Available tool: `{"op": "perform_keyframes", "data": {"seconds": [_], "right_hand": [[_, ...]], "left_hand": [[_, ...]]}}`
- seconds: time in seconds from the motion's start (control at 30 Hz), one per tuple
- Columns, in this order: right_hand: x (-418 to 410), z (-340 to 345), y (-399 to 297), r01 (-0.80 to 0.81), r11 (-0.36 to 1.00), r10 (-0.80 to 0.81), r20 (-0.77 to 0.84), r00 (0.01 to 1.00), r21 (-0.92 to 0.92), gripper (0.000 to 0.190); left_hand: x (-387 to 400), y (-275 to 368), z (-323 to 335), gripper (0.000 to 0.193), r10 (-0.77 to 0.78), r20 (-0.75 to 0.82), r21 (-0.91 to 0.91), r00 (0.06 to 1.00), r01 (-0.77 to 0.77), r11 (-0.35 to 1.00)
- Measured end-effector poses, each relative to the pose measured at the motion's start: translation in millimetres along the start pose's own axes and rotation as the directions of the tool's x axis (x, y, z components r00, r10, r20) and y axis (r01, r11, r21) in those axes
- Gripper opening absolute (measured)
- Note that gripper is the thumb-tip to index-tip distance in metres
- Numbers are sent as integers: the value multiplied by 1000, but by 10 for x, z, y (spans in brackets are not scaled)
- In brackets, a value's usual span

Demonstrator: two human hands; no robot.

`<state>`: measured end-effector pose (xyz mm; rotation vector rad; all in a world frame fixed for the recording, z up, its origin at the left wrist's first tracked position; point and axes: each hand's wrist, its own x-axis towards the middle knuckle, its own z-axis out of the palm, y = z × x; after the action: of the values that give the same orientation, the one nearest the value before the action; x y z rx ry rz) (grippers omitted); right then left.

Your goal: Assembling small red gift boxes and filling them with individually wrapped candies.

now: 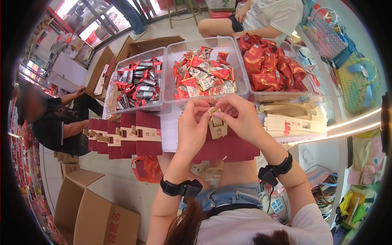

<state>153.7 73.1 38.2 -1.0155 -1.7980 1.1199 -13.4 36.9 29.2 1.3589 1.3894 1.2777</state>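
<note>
My left hand [193, 127] and my right hand [237, 118] meet over the table edge. Between their fingertips is the looped end of a cream paper strip [218, 131], which bears red writing. Beneath the strip lies a maroon paper bag or box [235, 150], partly covered by my hands and wrists. To the left stands a row of several maroon paper packages [149, 147], each with a cream band and a tan paper loop. A stack of flat cream paper strips [295, 125] lies right of my right hand, with folded tan paper strips [284, 107] behind it.
Three transparent tubs hold dark-and-red sachets [141, 81], red-and-cream packets [200, 72] and red packets [269, 69]. An open cardboard box [101, 214] and an orange plastic bag [148, 169] are at lower left. One person [64, 122] sits left, another [272, 18] across.
</note>
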Motion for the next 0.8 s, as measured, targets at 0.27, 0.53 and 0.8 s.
{"op": "perform_keyframes", "data": {"seconds": [0.27, 0.53, 0.8], "right_hand": [[-15, -16, 92, 76, 997, -75, -67, 995, 10, 13], [2, -30, 98, 25, 999, -24, -55, 998, 28, 12], [-21, -15, 54, 94, 995, -95, -54, 994, -22, 12]], "left_hand": [[-4, 16, 4, 18, -10, 10, -22, 1000, 10, 1000], [-11, 7, -6, 18, -20, 22, -45, 1000, 21, 999], [-2, -23, -17, 16, -54, -8, -131, 999, 53, 990]]}}
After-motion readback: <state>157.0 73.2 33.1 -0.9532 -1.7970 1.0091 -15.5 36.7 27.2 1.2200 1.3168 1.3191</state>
